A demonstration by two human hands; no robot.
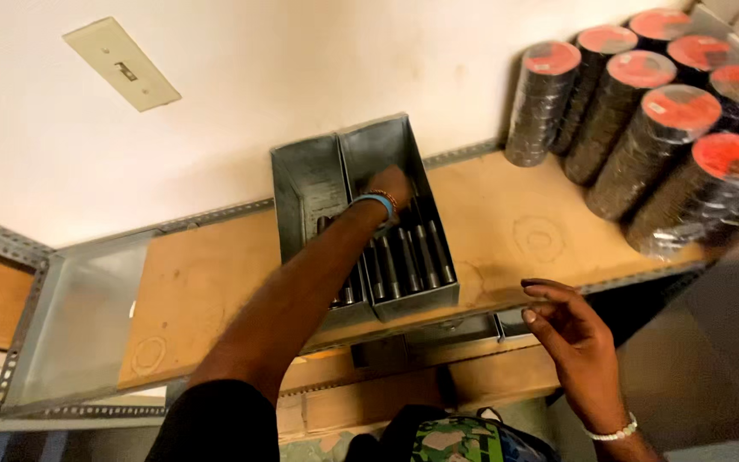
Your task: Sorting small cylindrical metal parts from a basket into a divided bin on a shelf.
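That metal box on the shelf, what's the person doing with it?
The person's left hand reaches deep into the right one of two metal bins on a wooden shelf. Dark rods lie inside it. Whether the hand grips one is hidden. The right hand hangs open, holding nothing, in front of the shelf. Stacks of red-topped discs stand farther right.

Grey metal bins [305, 184], red-topped black disc stacks [643, 120], blue wristband [374, 202]

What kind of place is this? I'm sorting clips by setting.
Probably a storeroom or workshop stockroom: a metal shelf with a wooden board, metal bins of dark bolts that the left hand reaches into, and stacked wrapped discs.
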